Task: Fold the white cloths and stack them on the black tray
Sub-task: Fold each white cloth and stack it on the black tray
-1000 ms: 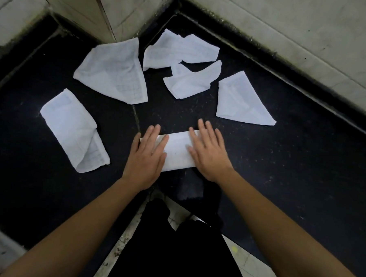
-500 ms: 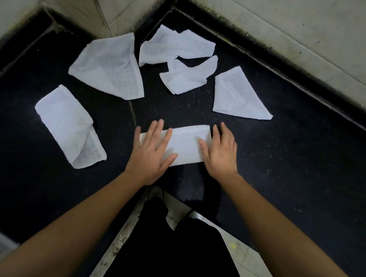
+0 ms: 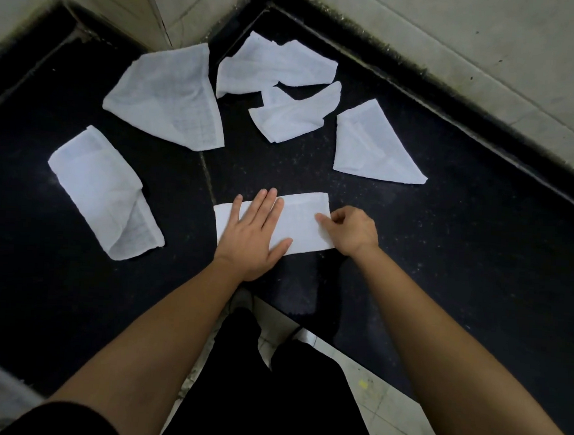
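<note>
White woven cloth strip (image 3: 298, 223), rectangular | left hand (image 3: 256, 235) flat, released | right hand (image 3: 353, 232) pinching its end

Left hand (image 3: 254, 237) is flat, palm down, fingers straight and close together pointing away from the body, thumb stuck out to the right. Right hand (image 3: 351, 232) is curled up, knuckles on top, with thumb and fingertips (image 3: 322, 219) pinched together on its left side. Both forearms are bare and reach forward, converging.
</note>
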`<move>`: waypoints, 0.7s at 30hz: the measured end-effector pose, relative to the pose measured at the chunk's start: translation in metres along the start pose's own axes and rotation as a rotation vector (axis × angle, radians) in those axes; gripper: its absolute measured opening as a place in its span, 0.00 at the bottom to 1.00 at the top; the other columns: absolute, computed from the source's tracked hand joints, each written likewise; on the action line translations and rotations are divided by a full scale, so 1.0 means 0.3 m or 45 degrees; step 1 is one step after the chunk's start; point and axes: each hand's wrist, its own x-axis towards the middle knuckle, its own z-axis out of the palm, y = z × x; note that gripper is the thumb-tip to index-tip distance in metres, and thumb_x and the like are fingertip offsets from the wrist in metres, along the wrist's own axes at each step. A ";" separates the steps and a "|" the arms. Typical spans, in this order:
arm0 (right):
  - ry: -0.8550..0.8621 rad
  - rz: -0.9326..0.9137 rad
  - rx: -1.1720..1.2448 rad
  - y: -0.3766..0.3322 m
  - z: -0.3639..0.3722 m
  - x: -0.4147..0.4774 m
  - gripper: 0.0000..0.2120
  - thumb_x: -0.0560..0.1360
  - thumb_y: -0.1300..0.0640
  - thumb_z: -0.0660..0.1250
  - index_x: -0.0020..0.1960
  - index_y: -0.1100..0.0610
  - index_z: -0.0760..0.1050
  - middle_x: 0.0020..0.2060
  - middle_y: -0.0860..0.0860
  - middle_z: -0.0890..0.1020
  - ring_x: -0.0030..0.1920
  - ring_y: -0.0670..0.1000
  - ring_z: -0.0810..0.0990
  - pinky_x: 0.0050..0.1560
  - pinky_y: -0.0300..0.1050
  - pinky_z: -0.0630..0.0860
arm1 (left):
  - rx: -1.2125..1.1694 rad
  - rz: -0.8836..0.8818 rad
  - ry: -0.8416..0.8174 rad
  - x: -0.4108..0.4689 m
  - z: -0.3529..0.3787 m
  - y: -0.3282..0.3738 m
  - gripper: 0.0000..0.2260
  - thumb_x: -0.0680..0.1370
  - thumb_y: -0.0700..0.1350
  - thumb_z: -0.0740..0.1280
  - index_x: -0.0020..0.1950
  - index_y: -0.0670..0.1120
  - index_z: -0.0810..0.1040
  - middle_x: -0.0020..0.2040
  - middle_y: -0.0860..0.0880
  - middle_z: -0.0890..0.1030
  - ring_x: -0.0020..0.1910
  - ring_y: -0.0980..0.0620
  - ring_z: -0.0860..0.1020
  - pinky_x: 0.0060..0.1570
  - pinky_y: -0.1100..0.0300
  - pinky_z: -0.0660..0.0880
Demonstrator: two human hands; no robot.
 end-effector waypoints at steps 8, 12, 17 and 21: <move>-0.231 0.281 0.717 0.014 -0.007 0.003 0.17 0.72 0.43 0.75 0.54 0.54 0.83 0.48 0.50 0.86 0.45 0.49 0.82 0.41 0.42 0.77 | 0.004 0.002 -0.069 0.008 -0.008 0.002 0.35 0.80 0.65 0.37 0.81 0.44 0.41 0.82 0.45 0.42 0.80 0.48 0.40 0.77 0.39 0.42; -0.166 0.278 0.732 -0.004 -0.013 -0.005 0.12 0.74 0.48 0.74 0.53 0.55 0.83 0.48 0.50 0.86 0.42 0.48 0.82 0.36 0.38 0.73 | -0.005 0.013 -0.110 0.010 -0.028 0.001 0.35 0.80 0.65 0.34 0.80 0.44 0.38 0.81 0.44 0.38 0.80 0.47 0.37 0.77 0.40 0.40; -0.080 0.209 0.642 0.003 0.008 -0.009 0.10 0.71 0.45 0.75 0.44 0.51 0.83 0.44 0.49 0.86 0.45 0.50 0.85 0.50 0.47 0.82 | -0.193 -0.126 0.092 -0.063 -0.079 -0.047 0.31 0.83 0.61 0.43 0.81 0.44 0.48 0.82 0.43 0.44 0.80 0.46 0.40 0.77 0.42 0.42; -0.005 0.100 0.462 -0.017 0.018 -0.033 0.12 0.72 0.41 0.72 0.48 0.48 0.81 0.49 0.47 0.85 0.49 0.50 0.83 0.55 0.50 0.81 | -0.208 -0.219 0.155 -0.154 -0.056 -0.121 0.29 0.83 0.58 0.48 0.80 0.43 0.55 0.81 0.41 0.49 0.80 0.44 0.47 0.77 0.40 0.45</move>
